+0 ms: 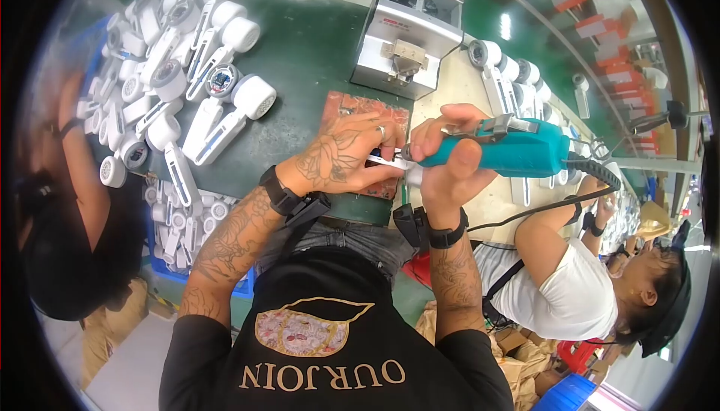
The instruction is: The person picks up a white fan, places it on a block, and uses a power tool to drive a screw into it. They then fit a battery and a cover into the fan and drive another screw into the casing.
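My right hand (454,167) is wrapped round a teal electric screwdriver (525,148) with a metal lever on its side and a coiled black cord. The screwdriver lies almost level, its tip pointing left. That tip meets a small white plastic piece (388,161), which my left hand (345,152) grips between thumb and fingers. Most of the piece is hidden by my fingers, so its full shape does not show. Beneath it lies a worn red-brown mat (352,105) on the bench.
Many white round-headed devices with long handles (214,122) are heaped at left; similar ones (495,70) lie at right. A grey machine (401,36) stands beyond the mat. A blue crate (161,261) holds white parts. One person (577,283) works at right, another (79,238) at left.
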Tool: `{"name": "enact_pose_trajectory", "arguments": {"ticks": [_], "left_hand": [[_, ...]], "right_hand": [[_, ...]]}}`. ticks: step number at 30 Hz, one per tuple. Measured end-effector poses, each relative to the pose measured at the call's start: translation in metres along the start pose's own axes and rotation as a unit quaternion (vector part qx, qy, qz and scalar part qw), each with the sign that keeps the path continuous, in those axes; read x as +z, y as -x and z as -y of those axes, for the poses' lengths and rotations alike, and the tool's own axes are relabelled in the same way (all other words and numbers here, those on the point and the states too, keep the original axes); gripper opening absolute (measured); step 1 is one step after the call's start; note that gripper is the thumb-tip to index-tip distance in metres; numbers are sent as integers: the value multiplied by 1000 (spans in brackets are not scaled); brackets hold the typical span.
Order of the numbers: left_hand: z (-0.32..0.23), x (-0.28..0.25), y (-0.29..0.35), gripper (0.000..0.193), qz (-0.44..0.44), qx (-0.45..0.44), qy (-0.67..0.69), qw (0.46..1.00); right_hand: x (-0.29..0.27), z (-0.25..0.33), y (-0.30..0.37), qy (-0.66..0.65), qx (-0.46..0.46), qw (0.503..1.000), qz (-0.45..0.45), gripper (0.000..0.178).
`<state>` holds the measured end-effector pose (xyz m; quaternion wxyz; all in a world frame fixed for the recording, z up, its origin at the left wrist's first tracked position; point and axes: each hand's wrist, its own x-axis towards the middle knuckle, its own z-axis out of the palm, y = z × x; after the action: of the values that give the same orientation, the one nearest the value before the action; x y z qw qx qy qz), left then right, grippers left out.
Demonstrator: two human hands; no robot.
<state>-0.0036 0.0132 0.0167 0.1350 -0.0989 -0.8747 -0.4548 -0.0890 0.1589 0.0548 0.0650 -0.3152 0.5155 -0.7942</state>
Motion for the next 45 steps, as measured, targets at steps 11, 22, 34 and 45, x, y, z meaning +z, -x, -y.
{"name": "enact_pose_trajectory", "arguments": {"ticks": [11,22,34,45], "left_hand": [[-13,8,-5,39,-81,73,-113,988],[-61,23,52,34,-140,-341,534,761],[-83,57,47,44,-196,-324,705,600],[-65,56,32,44,-150,-326,699,618]], "right_hand": [[-8,24,5,11,28,999,-45,68],[-71,46,44,143,59,979,-132,53],[-21,58,88,295,114,946,77,57],[6,99,14,97,-41,973,206,57]]}}
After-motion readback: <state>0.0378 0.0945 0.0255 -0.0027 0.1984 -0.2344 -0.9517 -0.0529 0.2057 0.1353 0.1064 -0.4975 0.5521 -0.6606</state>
